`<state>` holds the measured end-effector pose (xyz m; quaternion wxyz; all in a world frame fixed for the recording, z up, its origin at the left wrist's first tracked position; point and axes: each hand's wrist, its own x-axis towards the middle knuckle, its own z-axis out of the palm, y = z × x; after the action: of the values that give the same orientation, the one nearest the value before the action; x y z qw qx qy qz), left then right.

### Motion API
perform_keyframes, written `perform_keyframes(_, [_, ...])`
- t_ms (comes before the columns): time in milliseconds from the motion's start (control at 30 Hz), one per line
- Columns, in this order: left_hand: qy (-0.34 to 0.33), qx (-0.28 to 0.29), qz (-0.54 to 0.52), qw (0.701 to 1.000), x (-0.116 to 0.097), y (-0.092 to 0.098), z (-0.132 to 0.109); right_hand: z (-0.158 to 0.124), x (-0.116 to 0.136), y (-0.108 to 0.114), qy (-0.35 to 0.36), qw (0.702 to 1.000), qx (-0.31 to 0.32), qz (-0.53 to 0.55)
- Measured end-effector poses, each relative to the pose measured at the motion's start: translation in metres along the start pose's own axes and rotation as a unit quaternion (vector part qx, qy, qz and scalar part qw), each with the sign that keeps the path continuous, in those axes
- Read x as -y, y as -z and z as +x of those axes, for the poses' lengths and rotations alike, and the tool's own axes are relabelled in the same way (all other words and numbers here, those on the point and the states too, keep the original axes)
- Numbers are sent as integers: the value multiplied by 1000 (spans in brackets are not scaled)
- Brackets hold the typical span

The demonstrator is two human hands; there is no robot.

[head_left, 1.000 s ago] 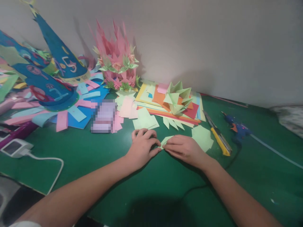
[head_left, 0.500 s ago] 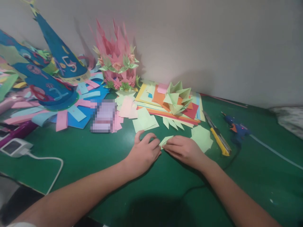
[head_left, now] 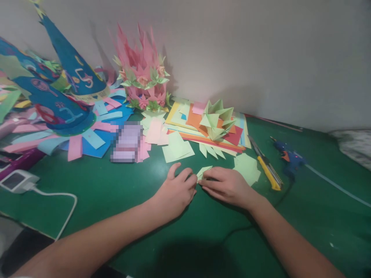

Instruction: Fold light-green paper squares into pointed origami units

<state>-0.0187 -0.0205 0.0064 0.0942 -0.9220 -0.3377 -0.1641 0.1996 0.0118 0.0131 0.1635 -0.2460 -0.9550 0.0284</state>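
A small folded piece of light green paper [head_left: 204, 172] lies on the green tabletop between my hands. My right hand [head_left: 227, 185] is closed on its right side, fingers together and pressing it down. From the left, my left hand [head_left: 178, 189] has curled fingers at the paper's left edge, with one finger raised; its thumb is hidden. Just behind are several narrow folded green paper leaves [head_left: 211, 150]. Light green sheets [head_left: 178, 147] lie to the left, and more green sheets [head_left: 247, 170] lie beside my right hand.
A yellow utility knife [head_left: 268, 172] and a blue glue gun [head_left: 292, 156] lie at right. Behind stand a green folded-paper ring [head_left: 213, 125] on coloured paper [head_left: 174, 112] and a pink paper crown [head_left: 142, 83]. Blue cone hats [head_left: 72, 58], a blurred-out phone-like object [head_left: 126, 141] and a white plug [head_left: 19, 180] are left.
My left hand has shifted very slightly, its raised finger straightening a little. My right hand stays on the folded paper, and the other things have not moved.
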Motion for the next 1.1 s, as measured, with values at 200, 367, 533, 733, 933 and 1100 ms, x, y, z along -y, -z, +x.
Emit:
perform_keyframes(200, [15,-11,-20,1000,2,-5,-1,1,0,4,-11,999,-7,35])
perform_keyframes(367, [32,-8,-52,998,5,-9,-1,4,2,4,-17,997,0,77])
perform_keyframes(533, [38,-3,-70,997,6,-6,0,1,0,4,-33,991,-10,127])
perform_keyframes(733, [48,-23,-81,995,8,-7,3,-2,-3,4,-65,985,-36,153])
perform_keyframes(933, [75,-23,-135,988,15,-14,10,2,-8,-1,-53,991,-10,123])
perform_keyframes(1100, [90,-36,-150,984,14,-14,14,5,-7,-6,-66,991,-8,120])
